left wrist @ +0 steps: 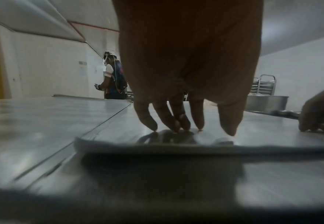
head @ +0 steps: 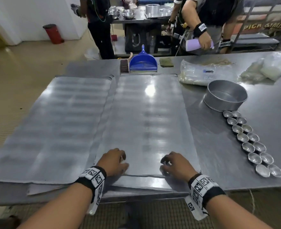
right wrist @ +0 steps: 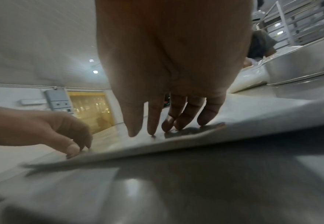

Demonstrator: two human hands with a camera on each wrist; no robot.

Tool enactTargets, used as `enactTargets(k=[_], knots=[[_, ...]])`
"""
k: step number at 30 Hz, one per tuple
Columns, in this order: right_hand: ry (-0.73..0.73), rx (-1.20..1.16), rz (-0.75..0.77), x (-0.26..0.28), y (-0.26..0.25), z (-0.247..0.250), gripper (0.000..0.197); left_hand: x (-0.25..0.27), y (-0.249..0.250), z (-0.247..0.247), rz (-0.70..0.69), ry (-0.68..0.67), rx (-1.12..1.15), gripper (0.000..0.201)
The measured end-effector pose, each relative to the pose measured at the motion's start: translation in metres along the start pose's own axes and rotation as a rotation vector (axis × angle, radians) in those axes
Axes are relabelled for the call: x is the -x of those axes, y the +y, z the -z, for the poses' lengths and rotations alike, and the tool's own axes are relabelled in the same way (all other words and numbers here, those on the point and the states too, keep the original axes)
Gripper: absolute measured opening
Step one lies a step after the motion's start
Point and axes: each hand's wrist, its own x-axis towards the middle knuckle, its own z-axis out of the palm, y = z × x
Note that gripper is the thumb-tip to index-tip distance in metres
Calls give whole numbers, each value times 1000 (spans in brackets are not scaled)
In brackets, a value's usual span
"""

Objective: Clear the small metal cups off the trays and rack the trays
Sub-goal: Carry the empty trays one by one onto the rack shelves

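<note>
Two flat metal trays lie side by side on the steel table: a left tray and a middle tray. Neither carries any cups. My left hand and right hand both rest by their fingertips on the near end of the middle tray. The left wrist view shows the left hand with its fingertips pressed on the tray. In the right wrist view, the right hand does the same on the tray. Several small metal cups stand in two rows on the table at the right.
A round metal pan stands behind the cups. At the table's far side lie a blue dustpan with a brush, and plastic bags. Two people stand beyond the table. A tray rack is at the back right.
</note>
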Motion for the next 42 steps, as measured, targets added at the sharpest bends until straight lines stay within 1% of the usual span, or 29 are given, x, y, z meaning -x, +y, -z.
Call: enactTargets(k=[1,3,5,6,8,11,13,18,21,24,29,32,35,37,39,40,41,42], knots=[[-3,12,27,7,-1,-4,31,12,4,-5,-18,-20,23,46],[-12,43,72,20,-6,-14,43,33,12,-15,-29,-47,64,60],[-17,78,116,32,-10,-24,59,52,18,-24,-37,-28,48,74],[-12,101,135,38,-11,-29,66,59,19,-28,-38,-6,30,77],[20,142,159,49,-11,-38,74,69,18,-36,-48,48,19,74],[105,156,179,59,-11,-46,64,76,14,-46,-65,132,43,59],[131,145,179,62,-12,-49,56,76,12,-50,-58,169,63,51],[170,86,161,71,-19,-60,32,79,4,-59,-59,205,100,27],[214,55,131,77,-26,-69,21,81,-6,-64,-58,220,132,24],[246,62,89,83,-31,-74,18,83,-11,-69,-67,251,162,24],[272,47,16,90,-40,-75,17,83,-13,-69,-114,263,208,24],[242,-34,-72,93,-39,-77,17,87,-13,-68,-140,239,231,24],[209,-59,-116,102,-33,-77,19,95,-8,-73,-175,223,202,25],[150,-114,-153,112,-34,-69,31,103,-4,-76,-178,198,168,30],[88,-203,-188,118,-32,-56,44,108,-2,-76,-163,164,228,40],[88,-225,-194,118,-29,-50,49,110,-3,-74,-144,164,293,46],[117,-227,-201,117,-22,-43,53,109,-7,-72,-129,197,337,50],[173,-203,-220,115,-13,-38,56,107,-12,-70,-107,264,348,53]])
